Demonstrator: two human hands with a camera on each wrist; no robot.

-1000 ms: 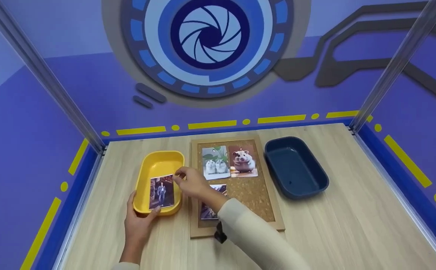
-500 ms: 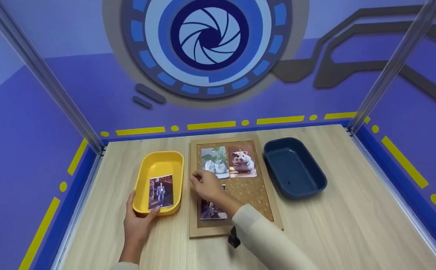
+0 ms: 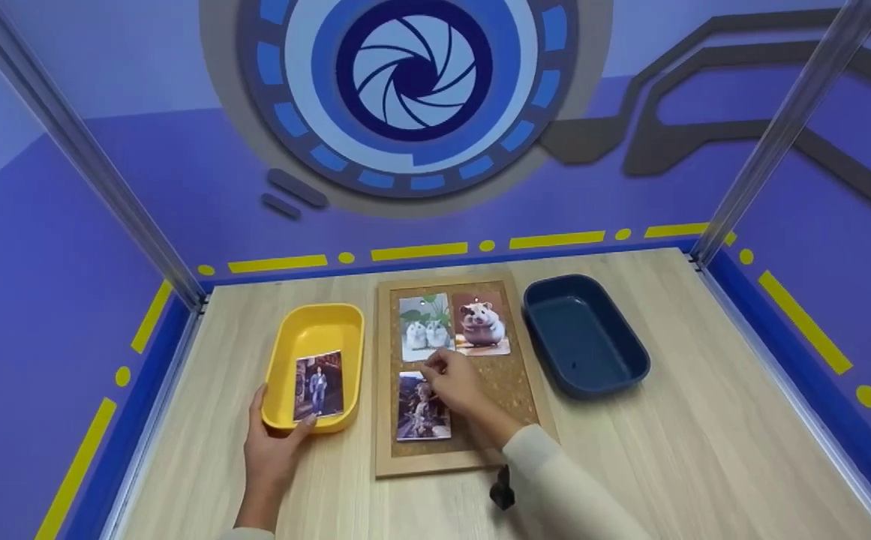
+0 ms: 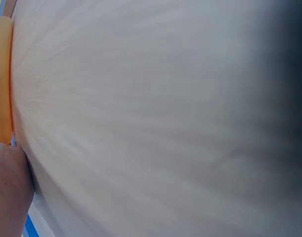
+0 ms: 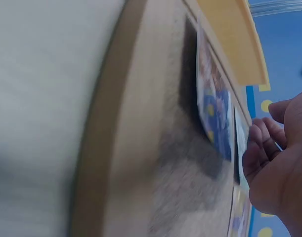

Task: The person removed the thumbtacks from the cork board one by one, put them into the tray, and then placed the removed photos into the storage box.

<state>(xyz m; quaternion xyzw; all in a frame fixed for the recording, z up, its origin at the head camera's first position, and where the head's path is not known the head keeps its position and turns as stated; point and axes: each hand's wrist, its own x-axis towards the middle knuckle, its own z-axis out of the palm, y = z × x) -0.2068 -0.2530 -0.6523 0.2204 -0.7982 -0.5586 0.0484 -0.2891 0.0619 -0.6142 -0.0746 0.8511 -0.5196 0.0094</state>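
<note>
Left hand (image 3: 270, 450), lower left of the frame: grips the near end of the yellow tray (image 3: 326, 330), thumb over the rim. One portrait photo (image 3: 319, 382) lies inside that tray.

Right hand (image 3: 461, 386), centre of the frame: fingers curled, thumb and forefinger brought together at the top edge of the costume photo (image 3: 420, 416). Whether they pinch anything small cannot be determined.

The costume photo lies at the lower left of the cork board (image 3: 506, 382), below the twin-hamster photo (image 3: 426, 334); the single-hamster photo (image 3: 482, 326) is to that one's right. Both upper photos show a small pale dot near the top edge. The right wrist view suggests one photo edge stands off the cork.

Assessment: work at this top edge is best done centrally, matching those dots, with straight, firm pressure and the print kept square and flat. Steadying the print, rather than the tray, would likely limit slipping.
</note>
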